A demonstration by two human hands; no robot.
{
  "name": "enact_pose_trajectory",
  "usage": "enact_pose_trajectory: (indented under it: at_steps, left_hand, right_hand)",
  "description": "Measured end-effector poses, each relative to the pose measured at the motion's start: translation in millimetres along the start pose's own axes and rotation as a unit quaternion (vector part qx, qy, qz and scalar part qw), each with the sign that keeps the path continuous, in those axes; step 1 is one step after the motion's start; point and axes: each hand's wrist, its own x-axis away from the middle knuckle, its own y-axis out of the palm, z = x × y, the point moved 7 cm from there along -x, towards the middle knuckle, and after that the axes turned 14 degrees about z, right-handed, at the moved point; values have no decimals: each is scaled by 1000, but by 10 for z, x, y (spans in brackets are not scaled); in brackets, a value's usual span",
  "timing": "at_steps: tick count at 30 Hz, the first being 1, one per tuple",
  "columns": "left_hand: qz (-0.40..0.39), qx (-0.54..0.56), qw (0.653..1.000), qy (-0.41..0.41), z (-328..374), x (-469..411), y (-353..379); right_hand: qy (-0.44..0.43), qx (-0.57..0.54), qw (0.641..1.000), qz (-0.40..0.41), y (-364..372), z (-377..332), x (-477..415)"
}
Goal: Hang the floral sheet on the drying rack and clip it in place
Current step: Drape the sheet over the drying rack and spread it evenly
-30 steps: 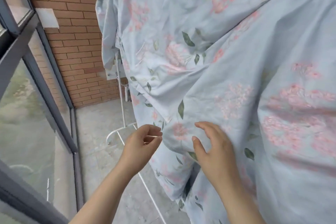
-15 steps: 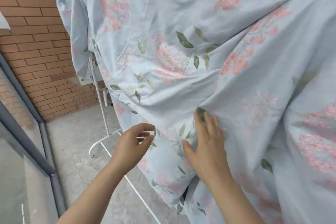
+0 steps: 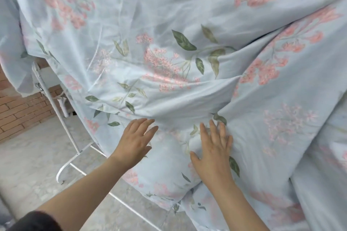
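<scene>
The pale blue floral sheet (image 3: 187,47), printed with pink blossoms and green leaves, hangs over the white drying rack (image 3: 54,107) and fills most of the view. A thick fold runs across its middle. My left hand (image 3: 136,140) lies flat on the sheet just below that fold, fingers straight. My right hand (image 3: 214,148) presses flat on the sheet beside it, fingers spread. Neither hand grips the fabric. No clip is in view. Most of the rack is hidden under the sheet; only a left upright and its curved foot show.
A red brick wall (image 3: 20,110) stands at the left behind the rack. The grey concrete floor (image 3: 32,157) lies below, with the rack's curved white foot (image 3: 63,169) and a low rail (image 3: 129,208) crossing it.
The view has moved closer to the sheet. My left hand went from loosely curled off the edge to flat on the sheet. My right hand stays pressed on the fabric.
</scene>
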Motion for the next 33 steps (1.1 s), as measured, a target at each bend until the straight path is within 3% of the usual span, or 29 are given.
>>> enact_pose_trajectory:
  at_steps: [5, 9, 14, 16, 19, 23, 24, 26, 29, 33]
  left_hand:
    - [-6, -38, 997, 72, 58, -234, 222]
    - [-31, -48, 996, 72, 150, -403, 354]
    - [-34, -45, 996, 70, 268, -399, 508]
    - [-4, -26, 996, 84, 326, -394, 489]
    - [36, 13, 995, 95, 393, -384, 442]
    - [116, 139, 976, 122, 443, -386, 375]
    - [127, 175, 968, 130, 439, -382, 352]
    - [135, 223, 957, 125, 417, -363, 259]
    - [134, 255, 949, 127, 469, -327, 45]
    - [136, 237, 951, 143, 618, -331, -227]
  right_hand:
    - [12, 9, 1000, 16, 0, 47, 15]
    - [21, 1, 999, 35, 29, -6, -2]
    - [93, -119, 986, 76, -103, 24, -19]
    - [169, -207, 958, 101, -178, 142, -13]
    - [277, -367, 879, 126, -266, 275, -22]
    - [298, -428, 843, 133, -356, 291, -127]
    - [296, -425, 846, 129, -355, 306, -150]
    - [264, -363, 887, 106, -361, 306, -178]
    - [201, -269, 942, 3, -273, 230, -113]
    - [80, -203, 973, -75, -116, -1, 57]
